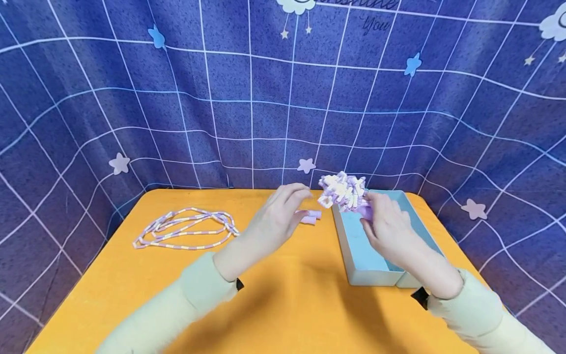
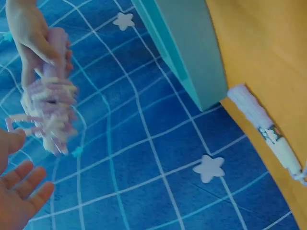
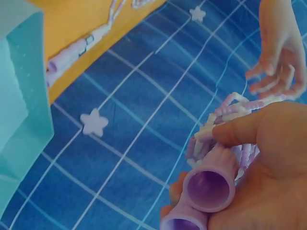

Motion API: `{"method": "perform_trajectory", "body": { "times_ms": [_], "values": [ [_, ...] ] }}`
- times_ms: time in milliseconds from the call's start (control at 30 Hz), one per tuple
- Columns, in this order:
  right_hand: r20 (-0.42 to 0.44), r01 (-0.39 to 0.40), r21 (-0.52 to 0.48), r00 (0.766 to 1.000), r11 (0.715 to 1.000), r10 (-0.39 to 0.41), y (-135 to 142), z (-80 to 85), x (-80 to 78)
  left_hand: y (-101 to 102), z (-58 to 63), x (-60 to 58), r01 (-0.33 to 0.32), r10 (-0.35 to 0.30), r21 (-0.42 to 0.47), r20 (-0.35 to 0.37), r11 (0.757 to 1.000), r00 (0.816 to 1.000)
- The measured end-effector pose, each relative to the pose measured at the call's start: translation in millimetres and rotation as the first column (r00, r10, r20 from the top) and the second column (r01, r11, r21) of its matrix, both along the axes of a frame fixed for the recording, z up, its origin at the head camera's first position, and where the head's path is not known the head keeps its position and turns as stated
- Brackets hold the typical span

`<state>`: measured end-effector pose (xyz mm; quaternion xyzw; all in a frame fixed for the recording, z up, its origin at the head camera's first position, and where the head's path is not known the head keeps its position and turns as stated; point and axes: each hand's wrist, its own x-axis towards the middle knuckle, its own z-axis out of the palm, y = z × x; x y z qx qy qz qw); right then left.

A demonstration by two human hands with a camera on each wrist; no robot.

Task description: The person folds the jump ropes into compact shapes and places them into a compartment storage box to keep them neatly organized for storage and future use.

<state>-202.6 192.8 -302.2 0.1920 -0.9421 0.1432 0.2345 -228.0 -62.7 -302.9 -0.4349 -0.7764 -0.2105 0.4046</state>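
Note:
My right hand grips the two lilac handles of a beaded jump rope, held up over the left part of the blue box. Its lilac-and-white cord is gathered in a looped bunch beyond the handles, whose hollow ends face the right wrist camera. Just left of that bunch my left hand is raised with relaxed fingers, holding nothing. A second beaded jump rope lies in loose loops at the table's left. Its lilac handles rest behind my left hand, which partly hides them.
The light blue box stands at the table's right, partly covered by my right forearm. An orange cloth covers the table. A blue grid-patterned curtain with stars hangs close behind and along both sides.

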Motion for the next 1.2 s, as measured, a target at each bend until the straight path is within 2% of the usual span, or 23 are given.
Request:
{"method": "perform_trajectory", "body": {
  "times_ms": [133,267,367,500,633,733,900,1067,1200],
  "values": [
    [-0.036,0.047,-0.014,0.998,0.999,-0.047,16,-1.0,-3.5,-3,-10.2,-18.4,-0.049,0.050,-0.017,0.013,0.999,0.999],
    [-0.120,0.058,-0.060,0.991,0.997,-0.065,32,-7.0,-11.4,-7,-24.8,-39.1,-0.110,0.116,-0.083,0.064,0.990,0.991],
    [-0.172,0.060,-0.105,0.982,0.993,-0.078,43,-13.1,-17.0,-9,-36.9,-54.6,-0.151,0.171,-0.161,0.116,0.975,0.978],
    [-0.177,0.093,-0.153,0.977,0.984,-0.120,56,-21.9,-22.0,-8,-53.8,-75.3,-0.190,0.237,-0.265,0.161,0.945,0.958],
    [-0.134,0.165,-0.191,0.972,0.968,-0.192,67,-33.7,-26.7,-4,-70.8,-93.9,-0.214,0.285,-0.352,0.161,0.911,0.945],
    [-0.082,0.242,-0.221,0.961,0.945,-0.265,76,-45.7,-31.9,1,-84.0,-105.2,-0.225,0.305,-0.396,0.151,0.890,0.940],
    [0.018,0.365,-0.250,0.928,0.897,-0.372,89,-69.7,-44.9,7,-104.8,-119.5,-0.242,0.361,-0.467,0.183,0.850,0.914],
    [0.128,0.477,-0.221,0.879,0.851,-0.459,98,-92.7,-56.4,9,-122.2,-134.5,-0.229,0.408,-0.557,0.220,0.798,0.886],
    [0.204,0.534,-0.179,0.842,0.826,-0.500,105,-112.2,-64.0,10,-136.1,-144.5,-0.199,0.433,-0.594,0.281,0.779,0.857]
  ]
}}
